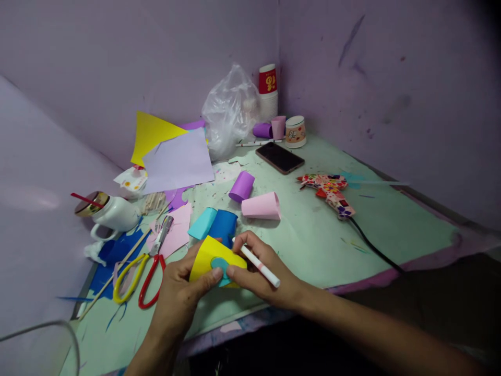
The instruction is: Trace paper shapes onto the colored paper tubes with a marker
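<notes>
My left hand (178, 295) grips a yellow paper cup (207, 256) lying on its side just above the table's front edge, thumb pressed beside a small teal paper circle (219, 265) on the cup's wall. My right hand (260, 274) holds a white pen (260, 266) between its fingers, and its forefinger tip touches the teal circle from the right. Both hands are closed. Right behind the yellow cup lie a blue paper cup (224, 225) and a light blue one (202, 222).
On the green table (391, 224) lie a pink cup (261, 206), a purple cup (241, 186), red-and-yellow scissors (144, 274), a patterned glue gun (331, 192) with black cord, a phone (279, 157), paper sheets (178, 159), a white mug (113, 213), a plastic bag (230, 112) and stacked cups (268, 94).
</notes>
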`<state>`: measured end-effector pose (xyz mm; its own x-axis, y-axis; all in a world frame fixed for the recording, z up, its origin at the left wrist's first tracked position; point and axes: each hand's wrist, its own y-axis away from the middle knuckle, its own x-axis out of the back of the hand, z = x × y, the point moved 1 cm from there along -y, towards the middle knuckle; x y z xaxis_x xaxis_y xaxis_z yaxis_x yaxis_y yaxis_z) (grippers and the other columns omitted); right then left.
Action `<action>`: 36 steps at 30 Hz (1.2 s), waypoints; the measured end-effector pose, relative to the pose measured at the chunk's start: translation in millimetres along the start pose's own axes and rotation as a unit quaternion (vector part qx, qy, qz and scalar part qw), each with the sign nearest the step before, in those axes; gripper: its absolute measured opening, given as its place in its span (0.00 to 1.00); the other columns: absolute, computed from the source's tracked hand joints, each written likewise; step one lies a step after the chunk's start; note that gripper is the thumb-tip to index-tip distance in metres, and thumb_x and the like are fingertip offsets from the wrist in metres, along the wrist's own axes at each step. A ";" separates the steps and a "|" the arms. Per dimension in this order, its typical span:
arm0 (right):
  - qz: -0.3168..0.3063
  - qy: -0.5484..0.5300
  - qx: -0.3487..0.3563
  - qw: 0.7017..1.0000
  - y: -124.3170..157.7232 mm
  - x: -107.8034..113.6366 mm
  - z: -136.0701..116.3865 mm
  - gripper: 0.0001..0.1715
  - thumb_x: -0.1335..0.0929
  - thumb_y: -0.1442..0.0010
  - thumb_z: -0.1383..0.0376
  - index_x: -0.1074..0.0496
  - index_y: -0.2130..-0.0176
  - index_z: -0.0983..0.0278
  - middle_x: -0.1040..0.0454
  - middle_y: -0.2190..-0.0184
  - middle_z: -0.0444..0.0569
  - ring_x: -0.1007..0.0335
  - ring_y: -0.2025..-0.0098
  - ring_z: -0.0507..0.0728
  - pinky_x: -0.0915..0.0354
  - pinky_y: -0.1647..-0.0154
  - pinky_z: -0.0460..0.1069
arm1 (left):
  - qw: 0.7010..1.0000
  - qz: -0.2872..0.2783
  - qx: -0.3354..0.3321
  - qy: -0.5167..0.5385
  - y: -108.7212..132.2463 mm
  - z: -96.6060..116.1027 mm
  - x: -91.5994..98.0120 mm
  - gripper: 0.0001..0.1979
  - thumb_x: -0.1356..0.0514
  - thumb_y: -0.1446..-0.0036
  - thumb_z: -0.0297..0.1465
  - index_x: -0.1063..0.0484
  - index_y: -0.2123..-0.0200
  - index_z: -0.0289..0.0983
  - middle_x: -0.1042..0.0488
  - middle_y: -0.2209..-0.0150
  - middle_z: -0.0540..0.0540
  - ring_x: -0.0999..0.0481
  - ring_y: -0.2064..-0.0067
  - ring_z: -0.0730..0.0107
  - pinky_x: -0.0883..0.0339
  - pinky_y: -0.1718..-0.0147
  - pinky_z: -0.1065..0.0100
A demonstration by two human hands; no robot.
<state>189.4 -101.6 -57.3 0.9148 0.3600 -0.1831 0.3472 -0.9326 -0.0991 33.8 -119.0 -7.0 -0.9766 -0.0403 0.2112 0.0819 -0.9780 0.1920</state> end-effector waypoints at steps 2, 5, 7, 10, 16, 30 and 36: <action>-0.003 0.005 0.001 1.000 0.0 0.5 0.5 0.16 0.29 0.48 0.63 0.41 0.64 0.60 0.39 0.78 0.37 0.45 0.79 0.47 0.44 0.81 0.42 | 1.000 -0.003 0.006 0.003 -1.5 -2.2 1.4 0.15 0.30 0.60 0.33 0.18 0.65 0.37 0.22 0.53 0.42 0.23 0.58 0.57 0.30 0.62 0.66; -0.010 0.014 0.012 1.000 1.0 3.8 -1.6 0.18 0.28 0.49 0.60 0.40 0.64 0.60 0.34 0.76 0.39 0.41 0.78 0.48 0.41 0.81 0.42 | 1.000 0.004 0.008 -0.006 -3.1 -3.7 4.5 0.15 0.30 0.60 0.34 0.18 0.66 0.36 0.23 0.50 0.41 0.24 0.55 0.54 0.29 0.62 0.65; 0.004 0.032 0.040 0.999 3.1 8.1 -5.2 0.18 0.28 0.48 0.59 0.38 0.63 0.61 0.29 0.71 0.44 0.34 0.74 0.50 0.36 0.77 0.44 | 1.000 0.010 0.005 -0.006 -3.7 -3.3 6.4 0.15 0.30 0.60 0.34 0.18 0.66 0.35 0.22 0.53 0.41 0.25 0.53 0.51 0.29 0.61 0.64; 0.055 0.062 0.108 0.991 7.7 16.6 -9.9 0.12 0.32 0.42 0.58 0.34 0.60 0.62 0.24 0.63 0.50 0.27 0.65 0.55 0.30 0.67 0.50 | 1.000 0.020 0.000 0.004 -4.9 -2.5 8.8 0.14 0.29 0.61 0.34 0.18 0.67 0.36 0.21 0.58 0.41 0.25 0.54 0.51 0.29 0.61 0.64; 0.049 0.057 0.244 0.967 12.4 29.4 -9.7 0.24 0.41 0.33 0.53 0.26 0.54 0.66 0.24 0.71 0.51 0.28 0.72 0.53 0.31 0.73 0.49 | 0.999 0.014 0.012 0.034 -8.0 -8.4 8.1 0.15 0.29 0.62 0.32 0.19 0.66 0.37 0.22 0.60 0.46 0.25 0.64 0.63 0.31 0.65 0.68; 0.053 0.255 0.304 0.916 15.5 21.5 -17.3 0.12 0.38 0.40 0.69 0.27 0.70 0.66 0.24 0.78 0.46 0.30 0.79 0.49 0.36 0.78 0.43 | 0.997 0.059 0.022 0.050 -7.3 -14.3 -2.7 0.15 0.32 0.64 0.29 0.20 0.67 0.35 0.22 0.71 0.48 0.26 0.72 0.66 0.32 0.71 0.68; 0.056 0.266 0.313 0.910 14.8 20.4 -16.4 0.12 0.38 0.39 0.70 0.27 0.70 0.66 0.24 0.78 0.47 0.30 0.78 0.49 0.37 0.77 0.43 | 0.997 0.050 0.012 0.056 -7.7 -13.3 -3.4 0.14 0.32 0.64 0.29 0.20 0.68 0.35 0.22 0.67 0.48 0.27 0.72 0.68 0.33 0.72 0.69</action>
<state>216.6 -108.5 -46.4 0.9657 0.0435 0.2559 0.2113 -0.7044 -0.6776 33.9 -114.0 -21.9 -0.9794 -0.1606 0.1226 0.1828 -0.9628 0.1989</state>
